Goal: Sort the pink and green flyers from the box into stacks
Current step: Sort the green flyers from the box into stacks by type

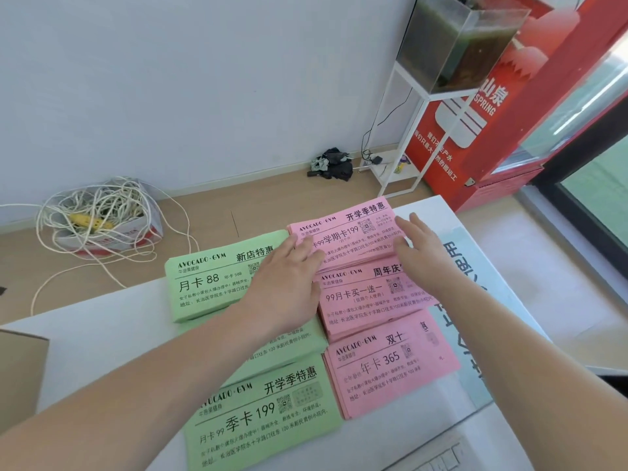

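Just left of the left hand (285, 283), the far green flyer (210, 283) reads "AVOCADO·GYM", "新店特惠", "月卡 88" and "年卡 588". Between it and the right hand (421, 253), the top pink flyer (353, 236) reads "开学季特惠" and "学期卡199". Nearer than the right hand, the middle pink flyer (367, 300) shows "周年庆" and "99月卡买一送一", and the near pink flyer (390, 368) shows "双十" and "年卡 365". Nearer than the left hand, the near green flyer (265, 419) reads "开学季特惠" and "月卡 99 季卡 199". Far beyond the right hand, the red cabinet (489, 100) bears "山泉" and "SPRING".

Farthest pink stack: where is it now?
Head view, right of centre: the farthest pink stack lies between the left hand and right hand, beyond the middle pink stack and right of the far green stack.
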The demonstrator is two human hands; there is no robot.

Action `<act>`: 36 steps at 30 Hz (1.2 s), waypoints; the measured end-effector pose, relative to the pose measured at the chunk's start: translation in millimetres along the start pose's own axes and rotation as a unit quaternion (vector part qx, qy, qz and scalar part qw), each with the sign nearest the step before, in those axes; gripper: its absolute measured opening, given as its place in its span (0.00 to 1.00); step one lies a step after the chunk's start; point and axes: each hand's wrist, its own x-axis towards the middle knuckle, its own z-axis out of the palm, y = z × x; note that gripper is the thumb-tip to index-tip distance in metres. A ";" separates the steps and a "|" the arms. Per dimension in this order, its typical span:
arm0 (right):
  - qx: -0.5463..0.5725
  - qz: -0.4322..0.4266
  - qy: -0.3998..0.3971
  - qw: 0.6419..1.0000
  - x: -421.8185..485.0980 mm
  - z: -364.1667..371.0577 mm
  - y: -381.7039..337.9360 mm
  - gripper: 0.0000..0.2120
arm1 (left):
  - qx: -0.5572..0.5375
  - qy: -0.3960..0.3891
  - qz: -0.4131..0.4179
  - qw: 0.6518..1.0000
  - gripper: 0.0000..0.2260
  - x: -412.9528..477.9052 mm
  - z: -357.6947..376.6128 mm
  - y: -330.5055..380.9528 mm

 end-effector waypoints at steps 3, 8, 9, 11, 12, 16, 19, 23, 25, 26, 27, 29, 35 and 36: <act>-0.014 0.003 -0.021 1.000 10.0 6.6 -0.7 0.25 | 0.040 -0.038 0.010 0.998 0.27 7.1 6.1 -3.6; 0.060 0.004 0.043 0.997 4.5 12.5 -0.7 0.18 | 0.051 -0.005 0.020 0.998 0.22 9.0 13.2 -4.6; 0.059 0.005 0.059 0.997 3.5 13.1 -0.5 0.18 | 0.053 0.011 0.021 0.998 0.20 10.4 12.4 -3.7; 0.047 0.007 0.083 0.995 4.4 13.2 0.7 0.19 | 0.055 0.045 0.016 0.997 0.19 14.8 7.9 -1.5; 0.046 0.010 0.086 0.995 5.9 12.8 0.9 0.19 | 0.050 0.053 0.013 0.997 0.20 18.3 4.7 -0.8; 0.006 0.020 0.015 1.000 13.1 7.2 1.0 0.31 | 0.044 0.006 0.027 0.999 0.33 42.2 -5.4 -2.7; -0.008 0.021 -0.005 1.000 16.3 3.5 -3.2 0.32 | 0.033 -0.028 0.033 0.999 0.36 61.2 -10.2 -7.2; -0.031 0.007 0.029 0.999 18.0 3.8 -2.5 0.27 | 0.048 -0.034 0.029 0.998 0.38 71.2 -9.8 -8.9; -0.036 0.011 0.034 0.999 18.1 3.5 -1.7 0.24 | 0.045 -0.028 0.026 0.998 0.36 73.0 -8.4 -9.7; -0.036 0.016 0.034 0.999 18.0 3.3 -1.3 0.23 | 0.041 -0.027 0.025 0.998 0.36 73.6 -8.2 -9.8; -0.033 0.021 0.033 0.999 18.3 3.1 -0.9 0.22 | 0.035 -0.025 0.023 0.999 0.36 74.2 -7.8 -10.2; -0.020 0.033 0.032 0.999 18.2 3.0 -0.8 0.21 | 0.026 -0.022 0.021 0.999 0.35 74.4 -7.8 -10.1; 0.001 0.045 0.021 0.999 18.7 5.1 0.9 0.18 | 0.015 -0.018 0.014 1.000 0.33 76.6 -6.5 -8.8; 0.005 0.042 0.021 0.999 18.2 5.3 0.3 0.18 | 0.011 -0.017 0.013 1.000 0.33 77.2 -6.0 -9.2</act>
